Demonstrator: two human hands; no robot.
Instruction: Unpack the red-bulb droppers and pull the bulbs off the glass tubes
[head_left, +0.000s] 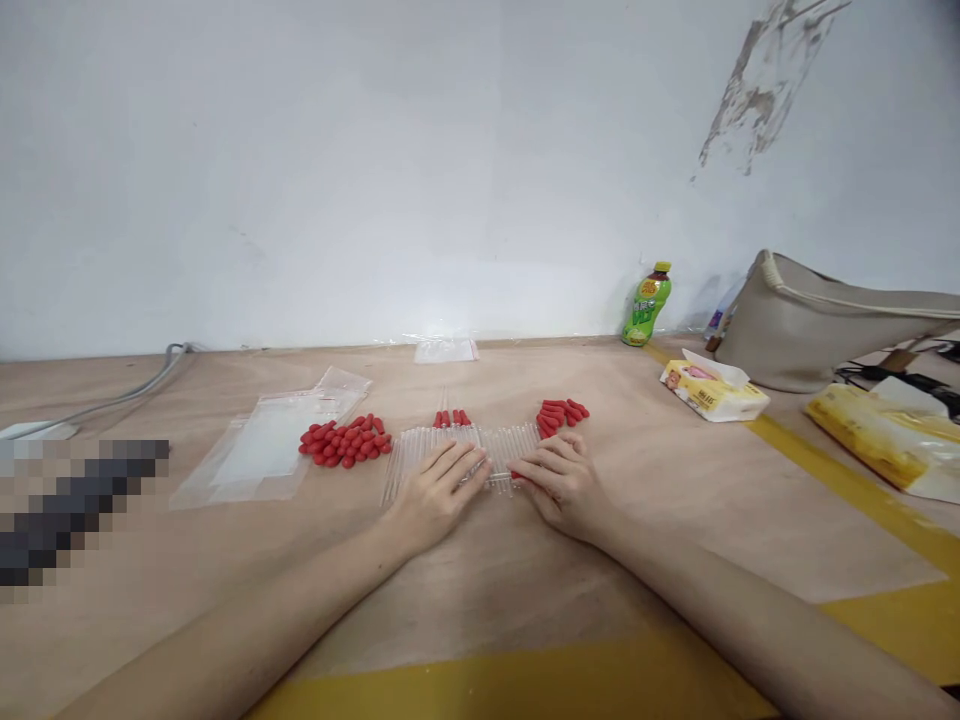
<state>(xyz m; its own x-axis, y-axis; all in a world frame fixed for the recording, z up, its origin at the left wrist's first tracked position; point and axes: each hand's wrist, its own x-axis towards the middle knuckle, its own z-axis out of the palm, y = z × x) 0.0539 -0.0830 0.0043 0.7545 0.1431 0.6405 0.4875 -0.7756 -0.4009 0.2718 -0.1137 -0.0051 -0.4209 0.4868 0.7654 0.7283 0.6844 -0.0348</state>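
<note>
A row of clear glass tubes (517,440) lies side by side on the table between and beyond my hands. My left hand (439,490) is closed over the near part of the row, its fingertips at the end of one glass tube (499,476) lying crosswise. My right hand (566,485) pinches a red rubber bulb (517,475) at that tube's other side; whether the two are joined I cannot tell. A few droppers with red bulbs (451,418) lie on the row's far side. One pile of red bulbs (345,442) sits left, a smaller pile (559,413) right.
Clear plastic bags (262,445) lie at the left, another bag (446,350) by the wall. Back right stand a green bottle (646,305), a tissue pack (712,388) and a beige bag (810,330). A second yellow tissue pack (885,435) is farther right. A grey cable (142,385) runs along the left.
</note>
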